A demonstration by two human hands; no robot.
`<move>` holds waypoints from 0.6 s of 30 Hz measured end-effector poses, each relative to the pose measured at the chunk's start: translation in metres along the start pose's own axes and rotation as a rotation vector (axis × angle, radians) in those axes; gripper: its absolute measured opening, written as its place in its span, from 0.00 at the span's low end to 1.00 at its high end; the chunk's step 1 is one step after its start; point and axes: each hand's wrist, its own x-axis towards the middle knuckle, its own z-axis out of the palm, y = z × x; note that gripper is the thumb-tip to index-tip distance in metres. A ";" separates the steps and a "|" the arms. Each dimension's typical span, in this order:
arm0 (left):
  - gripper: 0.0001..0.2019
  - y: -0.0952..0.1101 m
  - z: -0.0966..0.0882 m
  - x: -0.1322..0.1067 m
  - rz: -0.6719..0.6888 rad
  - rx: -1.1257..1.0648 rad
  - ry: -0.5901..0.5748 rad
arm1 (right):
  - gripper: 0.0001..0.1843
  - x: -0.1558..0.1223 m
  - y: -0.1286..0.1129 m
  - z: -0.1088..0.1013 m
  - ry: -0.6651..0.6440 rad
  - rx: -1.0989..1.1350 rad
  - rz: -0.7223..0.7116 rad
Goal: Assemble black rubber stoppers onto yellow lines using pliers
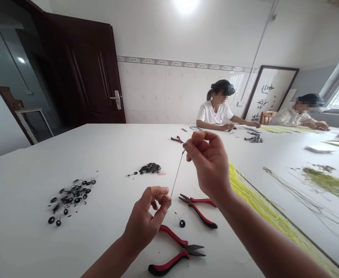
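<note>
Between my two hands a thin line (177, 175) runs taut on a slant, with a small dark piece near its upper end. My left hand (150, 208) pinches the lower end, and my right hand (211, 160) pinches the upper end, higher and farther right. Beneath them on the white table lie red-and-black pliers (183, 251) with jaws apart, and a second pair of pliers (198, 206) partly behind my right forearm. Near the pliers sits a small black ring-shaped piece (182, 223). What my fingertips cover is hidden.
Black ring pieces with thin lines (73, 197) lie scattered at left; a small black pile (150, 168) is beyond. Yellow-green strands (256, 204) stretch along the right, near a table seam. Farther pliers (177, 139) lie ahead. Two people (216, 108) sit across the table.
</note>
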 end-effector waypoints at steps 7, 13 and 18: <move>0.10 0.002 0.001 0.002 0.002 0.039 0.066 | 0.10 0.027 -0.017 0.004 -0.007 -0.180 -0.001; 0.14 0.001 0.004 0.004 -0.011 0.099 0.027 | 0.11 0.034 -0.042 -0.016 0.006 -0.167 -0.052; 0.13 -0.010 0.004 0.006 -0.103 0.221 0.021 | 0.11 0.033 -0.074 -0.076 0.099 -0.159 -0.083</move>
